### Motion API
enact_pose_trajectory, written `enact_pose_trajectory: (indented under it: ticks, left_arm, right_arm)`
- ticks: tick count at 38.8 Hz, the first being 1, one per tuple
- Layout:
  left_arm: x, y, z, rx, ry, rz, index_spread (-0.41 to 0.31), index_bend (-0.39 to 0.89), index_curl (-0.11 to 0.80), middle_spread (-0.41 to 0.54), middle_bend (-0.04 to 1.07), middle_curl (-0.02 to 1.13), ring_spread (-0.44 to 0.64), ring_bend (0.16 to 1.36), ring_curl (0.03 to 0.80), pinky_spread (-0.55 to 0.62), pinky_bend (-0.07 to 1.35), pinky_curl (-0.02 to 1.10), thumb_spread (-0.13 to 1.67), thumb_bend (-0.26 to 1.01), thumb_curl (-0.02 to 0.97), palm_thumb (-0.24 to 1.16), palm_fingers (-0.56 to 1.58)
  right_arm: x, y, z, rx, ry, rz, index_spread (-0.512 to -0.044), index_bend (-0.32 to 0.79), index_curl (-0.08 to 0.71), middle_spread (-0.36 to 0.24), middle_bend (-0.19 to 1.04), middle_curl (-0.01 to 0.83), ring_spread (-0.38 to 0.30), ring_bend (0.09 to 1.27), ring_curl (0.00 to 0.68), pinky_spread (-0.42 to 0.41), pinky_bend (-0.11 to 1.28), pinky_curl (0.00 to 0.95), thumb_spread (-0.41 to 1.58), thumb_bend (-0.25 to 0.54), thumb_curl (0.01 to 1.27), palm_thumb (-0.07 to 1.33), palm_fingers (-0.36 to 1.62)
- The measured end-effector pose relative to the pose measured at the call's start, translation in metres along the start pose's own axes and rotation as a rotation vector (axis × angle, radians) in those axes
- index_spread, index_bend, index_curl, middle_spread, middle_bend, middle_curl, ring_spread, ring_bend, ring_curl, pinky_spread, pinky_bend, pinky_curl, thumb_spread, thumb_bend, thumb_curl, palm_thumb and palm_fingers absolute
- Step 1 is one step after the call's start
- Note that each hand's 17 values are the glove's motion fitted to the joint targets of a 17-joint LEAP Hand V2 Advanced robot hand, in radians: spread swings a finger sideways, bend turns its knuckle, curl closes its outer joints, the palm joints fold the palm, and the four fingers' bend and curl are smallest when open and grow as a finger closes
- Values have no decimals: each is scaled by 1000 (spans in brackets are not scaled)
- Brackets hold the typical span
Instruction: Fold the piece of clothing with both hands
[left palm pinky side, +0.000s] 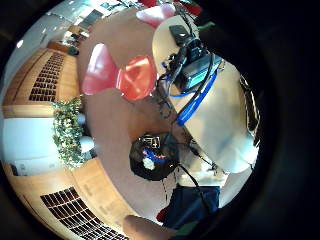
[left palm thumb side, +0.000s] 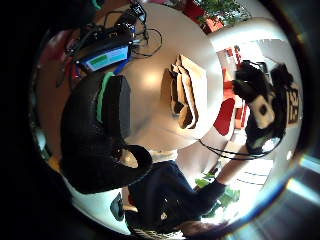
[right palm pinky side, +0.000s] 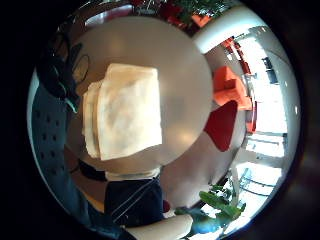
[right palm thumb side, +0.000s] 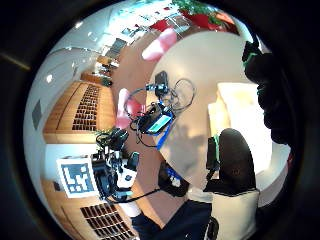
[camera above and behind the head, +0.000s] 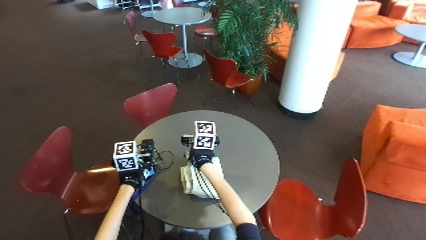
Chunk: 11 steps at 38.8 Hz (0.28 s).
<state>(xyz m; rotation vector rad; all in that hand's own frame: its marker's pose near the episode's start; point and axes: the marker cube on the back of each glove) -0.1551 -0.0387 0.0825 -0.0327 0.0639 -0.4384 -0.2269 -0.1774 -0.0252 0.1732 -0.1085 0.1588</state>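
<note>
Outside view: cream garment (camera above and behind the head: 193, 181) lies folded in a stack on round desk (camera above and behind the head: 256, 150), near person's edge. Looks soft, light; best pinched at edges/corners. Right hand (camera above and behind the head: 202, 156) hovers above it, left hand (camera above and behind the head: 132, 175) off at desk's side. Palm views: both grips hold nothing; whether fingers curled, can't tell.

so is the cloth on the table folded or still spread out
Folded: the cream cloth lies on the round table as a compact stack of layers, edges showing at one side, no hand gripping it.

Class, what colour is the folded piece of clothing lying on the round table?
Cream, or off-white. The folded clothing shows its colour in the outside view, though the right little finger side palm view shows it largest.
</note>
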Motion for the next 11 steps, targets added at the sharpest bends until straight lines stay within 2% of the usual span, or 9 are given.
enact_pose_trajectory:
  ticks: [3, 11]
  left_arm:
    - [2, 9, -11, 20, -17, -5, -149, 183, 425, -4, 159, 327, 162, 339, 325, 185, 194, 339, 1304, -12, 307, 329, 523]
    - [18, 26, -25, 52, -23, 22, -148, 183, 424, -4, 158, 327, 162, 341, 325, 180, 192, 340, 1307, -11, 308, 332, 525]
  right_arm:
    - [17, 8, -16, 73, 14, -15, -227, 34, 250, -171, 243, 481, -219, 638, 452, -309, 702, 413, 840, -20, 622, 885, 1069]
    - [53, 28, -10, 105, -4, -13, -228, 71, 227, -164, 216, 474, -201, 569, 431, -258, 645, 394, 953, -20, 590, 877, 1024]
